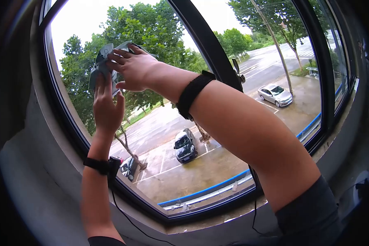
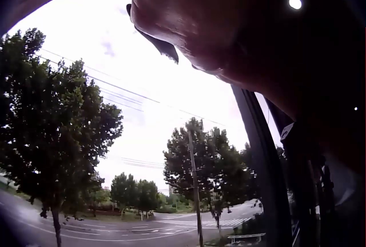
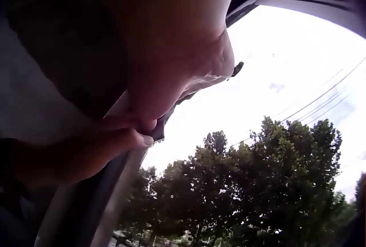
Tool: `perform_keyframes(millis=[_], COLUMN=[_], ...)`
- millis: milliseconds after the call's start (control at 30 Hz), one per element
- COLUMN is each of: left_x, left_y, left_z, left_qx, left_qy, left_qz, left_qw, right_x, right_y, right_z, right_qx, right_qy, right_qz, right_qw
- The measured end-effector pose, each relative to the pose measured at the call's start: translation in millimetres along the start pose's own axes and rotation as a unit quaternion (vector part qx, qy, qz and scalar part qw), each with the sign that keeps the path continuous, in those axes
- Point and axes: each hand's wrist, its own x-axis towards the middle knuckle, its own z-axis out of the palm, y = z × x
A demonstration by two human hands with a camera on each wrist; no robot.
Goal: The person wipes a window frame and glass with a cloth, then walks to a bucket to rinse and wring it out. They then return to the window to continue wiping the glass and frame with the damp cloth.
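Note:
A thin grey-green cloth [image 1: 104, 52] lies bunched against the upper left part of the window pane [image 1: 160, 180]. My right hand [image 1: 134, 69] presses on it with fingers extended, reaching across from the right. Just below and to its left, my left hand [image 1: 106, 107] points upward, its straight fingers over the cloth's lower part. In the right wrist view the left hand [image 3: 91, 150] comes in beside the right hand [image 3: 177, 70], with a dark cloth edge [image 3: 160, 132] showing past them. The left wrist view has a cloth corner [image 2: 163, 48] sticking out beyond the hand.
A dark window frame [image 1: 211, 41] surrounds the glass, with a slanting upright bar and a handle [image 1: 238, 69] right of the hands. Black straps circle both wrists; a thin cable [image 1: 131, 225] hangs below. Outside are trees, a road and parked cars [image 1: 185, 145].

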Motion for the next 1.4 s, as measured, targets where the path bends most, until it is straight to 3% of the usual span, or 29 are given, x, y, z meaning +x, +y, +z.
perform_keyframes(millis=[200, 333, 400, 467, 733, 933, 1200, 1400], left_x=[64, 93, 99, 98, 76, 50, 6, -41], left_y=[25, 55, 66, 79, 92, 61, -33, -97], left_z=[11, 18, 23, 30, 28, 9, -22, -54], left_qx=[-0.007, -0.055, -0.024, -0.050, -0.016, 0.013, 0.059, 0.107], left_qy=[0.013, 0.010, 0.010, 0.016, -0.020, -0.052, -0.097, -0.161], left_qz=[0.072, 0.078, 0.126, 0.156, 0.124, 0.101, 0.080, -0.015], left_qw=[0.997, 0.995, 0.992, 0.986, 0.992, 0.993, 0.990, 0.981], right_x=[-24, -45, -60, -73, -85, -57, 15, 68], right_y=[56, 82, 92, 94, 69, 33, -41, -113], right_z=[-13, -12, -15, -17, -20, 1, 32, 55], right_qx=[-0.024, -0.055, -0.037, -0.048, -0.058, -0.106, -0.056, -0.053], right_qy=[0.038, 0.042, 0.065, 0.054, 0.009, 0.021, 0.070, 0.098], right_qz=[0.070, 0.104, 0.109, 0.109, 0.161, 0.132, 0.072, 0.025], right_qw=[0.997, 0.992, 0.991, 0.991, 0.985, 0.985, 0.993, 0.993])
